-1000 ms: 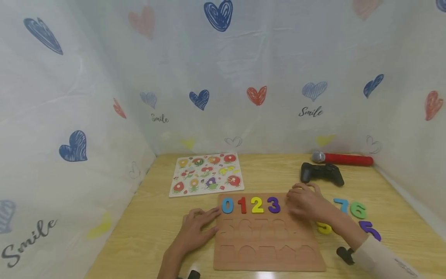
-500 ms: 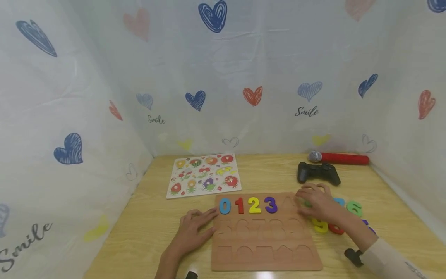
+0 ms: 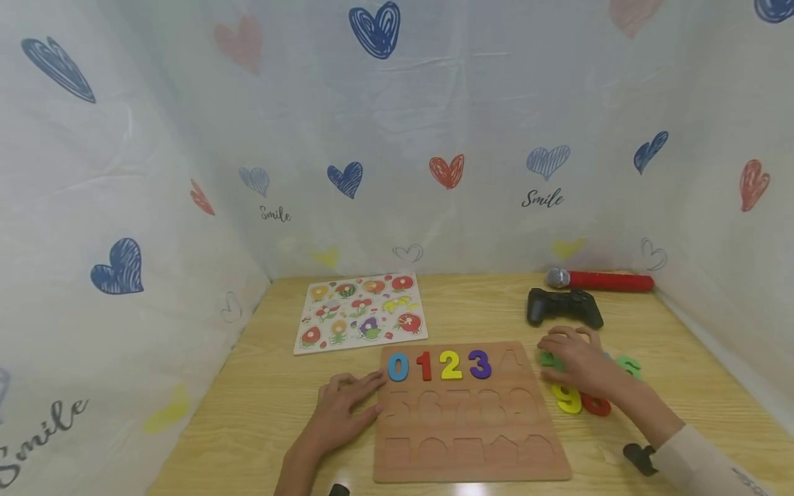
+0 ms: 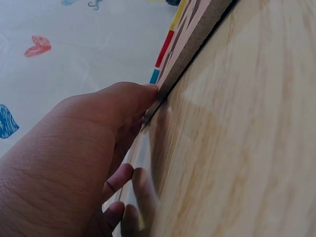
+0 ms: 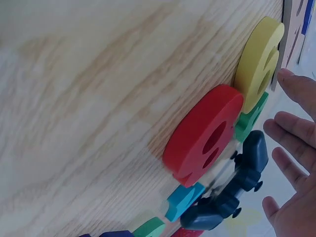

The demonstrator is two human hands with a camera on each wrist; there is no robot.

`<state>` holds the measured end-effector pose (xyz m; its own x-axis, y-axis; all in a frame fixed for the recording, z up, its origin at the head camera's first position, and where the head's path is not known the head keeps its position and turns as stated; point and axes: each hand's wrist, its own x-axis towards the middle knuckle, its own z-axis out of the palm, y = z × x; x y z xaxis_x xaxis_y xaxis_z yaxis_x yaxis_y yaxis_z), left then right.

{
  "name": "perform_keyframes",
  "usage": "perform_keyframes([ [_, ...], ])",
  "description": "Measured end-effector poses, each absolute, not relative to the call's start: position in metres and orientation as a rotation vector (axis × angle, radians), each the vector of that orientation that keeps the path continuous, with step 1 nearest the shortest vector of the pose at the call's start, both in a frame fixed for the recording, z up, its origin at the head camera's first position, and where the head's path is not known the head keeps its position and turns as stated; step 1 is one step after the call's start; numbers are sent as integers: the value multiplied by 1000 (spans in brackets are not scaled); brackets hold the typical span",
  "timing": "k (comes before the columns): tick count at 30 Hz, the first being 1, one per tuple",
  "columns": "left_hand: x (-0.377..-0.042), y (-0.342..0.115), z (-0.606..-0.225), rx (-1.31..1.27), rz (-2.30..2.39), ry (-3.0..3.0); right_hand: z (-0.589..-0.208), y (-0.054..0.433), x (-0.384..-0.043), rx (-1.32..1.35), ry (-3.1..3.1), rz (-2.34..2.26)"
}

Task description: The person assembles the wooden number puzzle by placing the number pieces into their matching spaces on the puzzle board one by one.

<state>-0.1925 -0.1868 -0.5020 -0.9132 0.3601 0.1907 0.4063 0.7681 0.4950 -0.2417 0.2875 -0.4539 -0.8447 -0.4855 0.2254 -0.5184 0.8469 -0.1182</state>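
Note:
My left hand (image 3: 341, 406) rests beside the wooden number board (image 3: 459, 427), thumb and index finger touching its left edge. Along the board's top row sit a blue 0 (image 3: 392, 367), a red 1 (image 3: 426, 368), a yellow 2 (image 3: 451, 376) and a purple 3 (image 3: 486, 365). Just right of the board, my right hand (image 3: 579, 362) hovers over a green number piece (image 3: 549, 361), partly hidden beneath it. Its fingers appear spread and apart from the pieces in the right wrist view. Nearby lie a yellow 9 (image 5: 252, 54) and a red 8 (image 5: 190, 133).
A light green 6 (image 3: 630, 366) and a blue piece (image 5: 182, 201) lie partly behind the right hand. Farther back are a black game controller (image 3: 564, 307), a red-handled microphone (image 3: 611, 281) and a fruit puzzle board (image 3: 361, 313). A heart-patterned curtain (image 3: 397, 220) surrounds the table.
My right hand has moved right, off the board's upper right corner, uncovering an outlined slot there. It now covers more of the loose numbers. The left hand stays at the board's edge.

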Motion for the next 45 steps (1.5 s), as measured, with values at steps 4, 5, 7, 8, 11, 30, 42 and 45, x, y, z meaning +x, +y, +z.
perform_keyframes([
  [4,-192,-187,-502,-620,-833,-2880,-455,292,-243,762,-2848,245],
  [5,-192,-187,-502,-618,-835,-2881,-456,292,-243,755,-2850,242],
  [7,-192,-187,-502,-614,-839,-2881,-457,295,-244,749,-2846,232],
  [8,-192,-187,-502,-614,-841,-2881,-458,296,-244,741,-2846,226],
  [11,-192,-186,-502,-616,-839,-2881,-459,298,-244,724,-2846,211],
  [30,-194,-187,-503,-619,-862,-2873,-457,303,-249,734,-2904,320],
  [42,-194,-187,-502,-602,-862,-2899,-453,306,-250,735,-2894,307],
  [45,-193,-187,-502,-612,-859,-2885,-451,304,-248,760,-2876,339],
])
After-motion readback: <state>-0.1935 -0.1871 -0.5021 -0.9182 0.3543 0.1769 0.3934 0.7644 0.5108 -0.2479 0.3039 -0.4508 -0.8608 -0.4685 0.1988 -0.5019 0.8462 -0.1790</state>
